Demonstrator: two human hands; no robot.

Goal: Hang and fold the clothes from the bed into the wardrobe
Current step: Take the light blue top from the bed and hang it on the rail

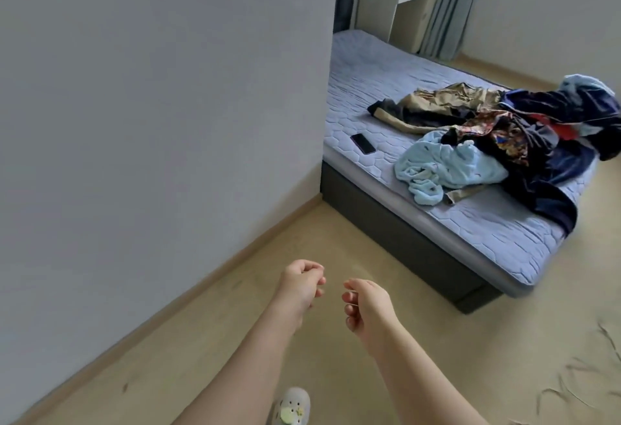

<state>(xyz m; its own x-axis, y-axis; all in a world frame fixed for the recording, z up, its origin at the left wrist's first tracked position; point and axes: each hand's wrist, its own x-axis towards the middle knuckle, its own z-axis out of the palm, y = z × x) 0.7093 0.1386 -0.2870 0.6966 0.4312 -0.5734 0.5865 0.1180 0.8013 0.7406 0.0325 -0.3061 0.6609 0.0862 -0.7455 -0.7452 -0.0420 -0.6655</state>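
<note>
While the left hand [300, 285] and the right hand [368, 307] hang near each other over the floor [235, 307], fingers loosely curled and holding nothing, the pile of clothes [504, 135] lies on the bed [369, 88], beside a black phone [363, 143].

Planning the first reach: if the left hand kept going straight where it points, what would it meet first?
The left hand would likely meet the bed first, at its dark side below the phone; only floor lies between. Depth is unclear.
</note>
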